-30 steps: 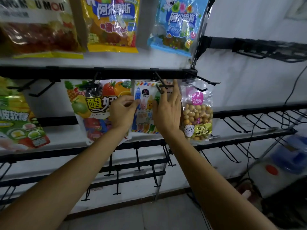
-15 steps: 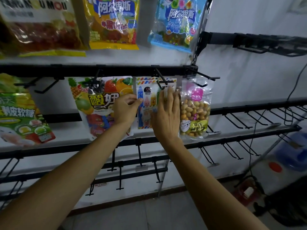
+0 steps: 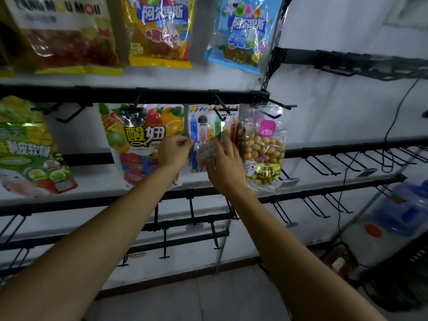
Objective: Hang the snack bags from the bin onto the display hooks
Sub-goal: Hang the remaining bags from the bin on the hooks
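Note:
A small white snack bag (image 3: 203, 126) printed with coloured crayon figures hangs from a black display hook (image 3: 221, 107) on the middle rail. My left hand (image 3: 174, 150) pinches the bag's left edge with curled fingers. My right hand (image 3: 225, 161) lies against the bag's front lower half with its fingers nearly straight and spread. Both hands hide the bag's lower part. No bin is in view.
A fruit-print bag (image 3: 139, 133) hangs left of the crayon bag, a clear peanut bag (image 3: 264, 149) right of it, a green bag (image 3: 27, 156) far left. Three big bags hang above. Bare hooks (image 3: 324, 165) line the right and lower rails. A blue water jug (image 3: 405, 212) stands low right.
My right hand has slid down from the hook and the bag's top to the middle of the bag. My left hand stays at the bag's left edge.

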Demonstrator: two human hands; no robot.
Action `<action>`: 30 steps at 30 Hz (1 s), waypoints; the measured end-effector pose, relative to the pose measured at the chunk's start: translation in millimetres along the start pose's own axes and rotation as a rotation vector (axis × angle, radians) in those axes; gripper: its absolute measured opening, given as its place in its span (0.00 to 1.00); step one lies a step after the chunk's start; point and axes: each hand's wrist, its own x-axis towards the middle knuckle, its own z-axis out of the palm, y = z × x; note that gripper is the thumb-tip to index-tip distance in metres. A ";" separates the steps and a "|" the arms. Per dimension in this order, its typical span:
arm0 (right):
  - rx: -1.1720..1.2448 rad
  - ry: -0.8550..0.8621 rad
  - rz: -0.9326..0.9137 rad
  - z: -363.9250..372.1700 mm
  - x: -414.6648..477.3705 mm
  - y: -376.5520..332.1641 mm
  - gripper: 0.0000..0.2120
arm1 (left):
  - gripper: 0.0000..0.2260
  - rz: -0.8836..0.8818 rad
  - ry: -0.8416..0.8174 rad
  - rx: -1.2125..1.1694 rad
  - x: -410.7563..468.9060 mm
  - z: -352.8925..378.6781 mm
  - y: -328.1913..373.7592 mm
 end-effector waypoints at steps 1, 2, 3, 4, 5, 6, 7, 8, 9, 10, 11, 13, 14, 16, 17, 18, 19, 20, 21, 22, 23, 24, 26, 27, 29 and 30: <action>0.000 -0.050 -0.011 1.9 -6.1 1.8 0.31 | 0.08 0.016 -0.005 0.080 -6.1 -2.6 -1.9; 0.002 -0.106 -0.026 3.6 -10.7 3.3 0.31 | 0.09 0.022 -0.017 0.153 -12.1 -6.2 -3.9; 0.007 -0.165 -0.046 3.9 -16.6 3.9 0.30 | 0.09 0.022 -0.036 0.212 -19.8 -10.5 -7.0; 0.015 -0.220 -0.069 4.8 -20.8 4.5 0.31 | 0.09 0.024 -0.066 0.262 -27.9 -15.4 -9.8; 0.028 -0.269 -0.094 6.0 -25.6 3.6 0.31 | 0.09 0.030 -0.106 0.307 -37.6 -21.7 -13.4; 0.038 -0.313 -0.112 7.6 -29.6 1.9 0.32 | 0.09 0.043 -0.148 0.353 -48.1 -29.3 -16.5; 0.042 -0.358 -0.122 8.7 -32.8 -0.6 0.32 | 0.09 0.048 -0.184 0.401 -57.9 -37.8 -19.8; 0.045 -0.403 -0.134 10.4 -37.7 -4.4 0.33 | 0.10 0.049 -0.205 0.468 -71.9 -49.3 -22.5; 0.040 -0.442 -0.144 12.0 -41.3 -7.8 0.33 | 0.11 0.050 -0.222 0.552 -84.5 -60.8 -26.0; 0.031 -0.480 -0.166 14.5 -46.3 -14.3 0.33 | 0.13 0.046 -0.232 0.640 -99.5 -74.7 -29.9; 0.022 -0.508 -0.186 18.9 -51.6 -21.3 0.32 | 0.15 0.040 -0.248 0.718 -112.6 -87.9 -35.0; 0.010 -0.549 -0.251 29.8 -64.2 -40.1 0.31 | 0.18 -0.015 -0.276 0.806 -139.2 -115.5 -46.0; 0.010 -0.568 -0.279 37.0 -70.7 -50.1 0.31 | 0.19 -0.047 -0.290 0.834 -151.9 -127.6 -49.7; 0.028 -0.631 -0.330 54.5 -87.3 -79.2 0.32 | 0.22 -0.096 -0.312 0.903 -179.5 -157.8 -58.9; 0.033 -0.660 -0.353 62.1 -95.1 -92.9 0.33 | 0.22 -0.115 -0.323 0.937 -190.7 -170.6 -63.3; 0.039 -0.692 -0.387 70.7 -105.1 -111.7 0.33 | 0.23 -0.145 -0.320 0.972 -205.0 -187.9 -67.7; 0.042 -0.714 -0.414 77.4 -114.0 -127.1 0.33 | 0.24 -0.179 -0.319 1.001 -216.0 -202.0 -72.3; 0.048 -0.736 -0.447 84.1 -125.0 -145.9 0.34 | 0.24 -0.222 -0.305 1.028 -228.9 -218.7 -77.1; 0.053 -0.753 -0.474 90.7 -135.2 -162.0 0.34 | 0.25 -0.267 -0.289 1.045 -240.3 -233.7 -82.9; 0.058 -0.769 -0.500 96.4 -144.1 -175.3 0.34 | 0.25 -0.307 -0.271 1.055 -250.7 -246.3 -88.6; 0.058 -0.793 -0.534 103.1 -154.7 -191.9 0.35 | 0.26 -0.346 -0.244 1.062 -263.7 -261.7 -95.8; 0.060 -0.811 -0.568 109.3 -162.7 -205.3 0.35 | 0.26 -0.375 -0.223 1.074 -274.4 -274.3 -100.8; 0.064 -0.844 -0.647 119.9 -177.9 -234.7 0.35 | 0.26 -0.433 -0.169 1.078 -296.4 -302.8 -113.3; 0.067 -0.854 -0.678 123.2 -183.7 -247.1 0.35 | 0.25 -0.457 -0.148 1.071 -305.1 -315.0 -119.7; 0.079 -0.876 -0.732 135.6 -196.8 -276.9 0.34 | 0.24 -0.500 -0.130 1.064 -322.0 -342.2 -132.7; 0.081 -0.881 -0.757 143.2 -204.0 -293.3 0.33 | 0.23 -0.512 -0.124 1.060 -329.5 -356.3 -139.4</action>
